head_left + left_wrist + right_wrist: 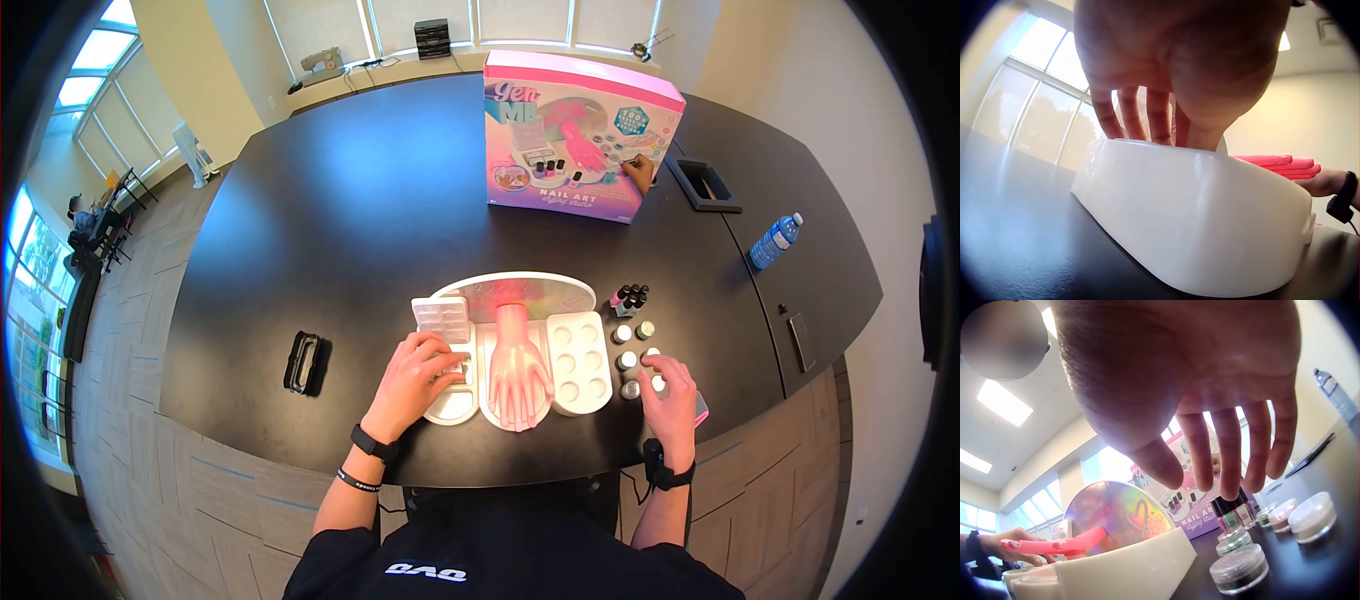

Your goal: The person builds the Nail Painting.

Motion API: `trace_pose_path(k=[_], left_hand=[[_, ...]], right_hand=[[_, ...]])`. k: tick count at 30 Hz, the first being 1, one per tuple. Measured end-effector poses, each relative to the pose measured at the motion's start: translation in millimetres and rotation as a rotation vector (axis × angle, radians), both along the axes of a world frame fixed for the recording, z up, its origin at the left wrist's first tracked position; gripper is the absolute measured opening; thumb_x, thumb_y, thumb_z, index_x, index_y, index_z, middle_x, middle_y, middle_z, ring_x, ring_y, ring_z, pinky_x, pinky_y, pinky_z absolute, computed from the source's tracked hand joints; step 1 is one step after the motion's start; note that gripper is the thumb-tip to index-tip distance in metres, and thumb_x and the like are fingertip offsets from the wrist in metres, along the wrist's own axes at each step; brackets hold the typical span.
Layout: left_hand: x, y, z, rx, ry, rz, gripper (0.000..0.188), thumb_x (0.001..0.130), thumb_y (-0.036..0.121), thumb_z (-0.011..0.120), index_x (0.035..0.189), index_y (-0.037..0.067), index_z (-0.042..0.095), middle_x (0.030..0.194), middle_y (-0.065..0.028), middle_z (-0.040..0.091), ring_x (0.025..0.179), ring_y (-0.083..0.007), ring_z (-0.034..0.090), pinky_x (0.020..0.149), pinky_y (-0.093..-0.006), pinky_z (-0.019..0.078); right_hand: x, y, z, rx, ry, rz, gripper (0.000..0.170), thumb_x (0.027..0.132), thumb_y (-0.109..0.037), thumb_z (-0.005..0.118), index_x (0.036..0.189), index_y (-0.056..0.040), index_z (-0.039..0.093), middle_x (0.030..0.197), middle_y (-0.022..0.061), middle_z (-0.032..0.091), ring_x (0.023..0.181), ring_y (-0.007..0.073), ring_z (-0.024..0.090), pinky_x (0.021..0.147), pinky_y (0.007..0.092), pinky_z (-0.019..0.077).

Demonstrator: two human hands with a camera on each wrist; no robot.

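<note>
A white nail station (580, 405) with a pink model hand (516, 372) in its middle stands near the table's front edge. The left hand (408, 385) reaches into its left tray, fingertips down on or in it; the left wrist view shows the fingers behind the white wall (1166, 206), and what they touch is hidden. Over the small round jars (1239, 569) at the right, the right hand (670, 402) hovers with its fingers loosely bent and apart. Nothing shows between those fingers in the right wrist view. Dark-capped polish bottles (630, 299) stand behind the jars.
A tall printed box (580, 140) stands at the back, with a water bottle (775, 241) to its right. A black frame-like object (302, 362) lies at the left. A phone-like dark object (802, 342) lies at the right, and a pink-edged item (702, 409) is partly behind the right hand.
</note>
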State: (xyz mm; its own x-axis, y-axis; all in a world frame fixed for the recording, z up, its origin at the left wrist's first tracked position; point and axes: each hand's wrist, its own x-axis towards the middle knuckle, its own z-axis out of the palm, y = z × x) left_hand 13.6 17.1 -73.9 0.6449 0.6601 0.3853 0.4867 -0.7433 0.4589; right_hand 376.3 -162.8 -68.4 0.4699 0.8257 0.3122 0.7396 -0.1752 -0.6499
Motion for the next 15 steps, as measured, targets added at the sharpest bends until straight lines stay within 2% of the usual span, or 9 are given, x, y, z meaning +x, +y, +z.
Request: trace_pose_path(k=[5, 10, 15], left_hand=[[-2, -1, 4, 0.046, -0.039, 0.014, 0.027, 0.085, 0.019, 0.088, 0.111, 0.010, 0.083, 0.108, -0.0028, 0.071, 0.116, -0.0270, 0.064, 0.100, -0.0439, 0.0534], [-6, -3, 9, 0.039, -0.070, 0.046, 0.030, 0.083, 0.016, 0.090, 0.110, 0.007, 0.082, 0.109, -0.0070, 0.072, 0.118, -0.0311, 0.064, 0.101, -0.0459, 0.0556], [-10, -9, 14, 0.042, -0.133, 0.077, 0.032, 0.081, 0.014, 0.092, 0.111, 0.005, 0.081, 0.111, -0.0088, 0.073, 0.115, -0.0327, 0.065, 0.098, -0.0459, 0.0562]], right_hand=[[3, 2, 0, 0.012, -0.020, -0.003, 0.019, 0.094, -0.010, 0.078, 0.112, -0.0020, 0.076, 0.116, 0.0166, 0.077, 0.111, 0.0389, 0.070, 0.098, 0.0463, 0.0550], [11, 8, 7, 0.005, -0.079, 0.043, 0.019, 0.093, -0.009, 0.079, 0.111, -0.0031, 0.076, 0.113, 0.0139, 0.077, 0.105, 0.0382, 0.069, 0.093, 0.0461, 0.0551], [20, 19, 23, 0.034, -0.176, 0.078, 0.024, 0.091, -0.008, 0.080, 0.115, -0.0042, 0.075, 0.116, 0.0126, 0.077, 0.106, 0.0379, 0.068, 0.093, 0.0460, 0.0552]])
